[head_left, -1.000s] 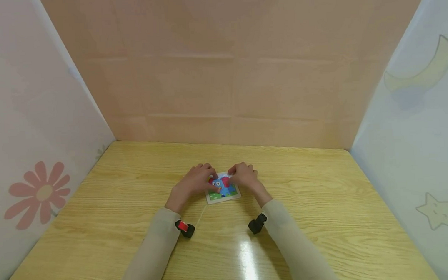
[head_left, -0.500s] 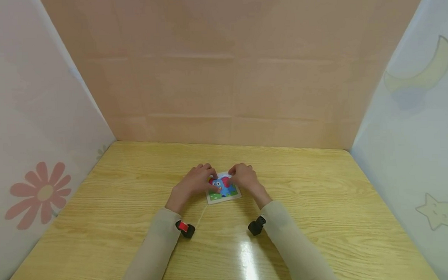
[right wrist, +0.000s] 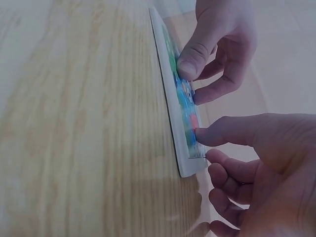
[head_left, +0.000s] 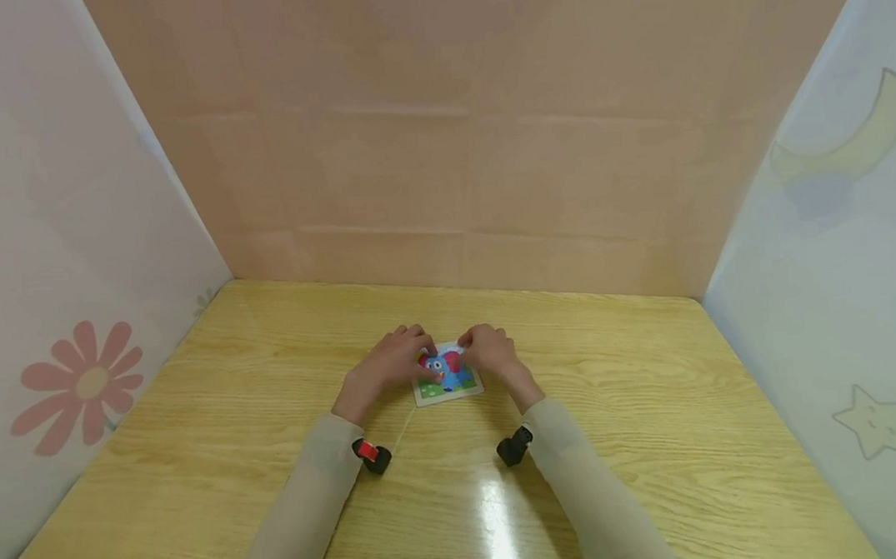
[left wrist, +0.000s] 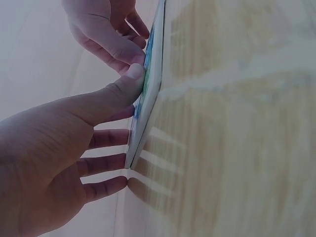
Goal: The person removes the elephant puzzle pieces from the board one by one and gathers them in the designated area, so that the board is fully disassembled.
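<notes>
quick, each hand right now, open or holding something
Left hand: open, thumb against the flat pale-edged board with a blue cartoon animal.
Right hand: curled at the board; whether it pinches anything cannot be told.

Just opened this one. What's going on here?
A person is working with both hands on a small picture board showing a blue cartoon animal. It lies on the wooden table. The left hand rests its thumb on the picture, and the right hand has its thumb on it too, near one edge. Whether any part is loose, I can't tell.
</notes>
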Motion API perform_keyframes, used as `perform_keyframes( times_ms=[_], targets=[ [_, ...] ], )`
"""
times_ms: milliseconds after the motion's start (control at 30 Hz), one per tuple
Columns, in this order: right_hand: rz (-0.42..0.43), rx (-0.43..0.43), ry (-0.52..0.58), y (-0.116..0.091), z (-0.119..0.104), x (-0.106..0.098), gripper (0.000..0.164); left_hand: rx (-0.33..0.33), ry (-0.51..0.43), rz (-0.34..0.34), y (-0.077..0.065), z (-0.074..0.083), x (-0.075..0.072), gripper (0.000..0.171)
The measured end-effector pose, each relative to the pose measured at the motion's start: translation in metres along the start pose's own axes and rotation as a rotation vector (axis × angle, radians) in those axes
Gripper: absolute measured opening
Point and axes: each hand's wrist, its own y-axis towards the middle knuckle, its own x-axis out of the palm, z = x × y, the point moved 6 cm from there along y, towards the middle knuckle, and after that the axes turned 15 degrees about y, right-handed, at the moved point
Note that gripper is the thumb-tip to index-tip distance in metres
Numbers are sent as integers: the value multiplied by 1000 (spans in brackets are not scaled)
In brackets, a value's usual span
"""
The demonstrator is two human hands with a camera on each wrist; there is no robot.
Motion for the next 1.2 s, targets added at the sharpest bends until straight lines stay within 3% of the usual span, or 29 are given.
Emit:
perform_keyframes(
  times_ms=[200, 400, 700, 900, 1200],
  targets=[
    [-32, 12, 9, 3, 2, 2, 29, -4, -21, -6, 1, 0, 1, 37],
    [6, -9, -29, -2, -3, -1, 36, -2, 3, -7, 2, 0, 0, 39],
    [24, -17, -102, -6, -9, 0, 27, 20, 37, 6, 0, 2, 1, 41],
    [12, 3, -62, -6, -10, -1, 31, 27, 40, 12, 1, 4, -1, 42],
    [-22, 65, 115, 0, 3, -1, 33, 16, 11, 1, 0, 6, -2, 40]
  ],
)
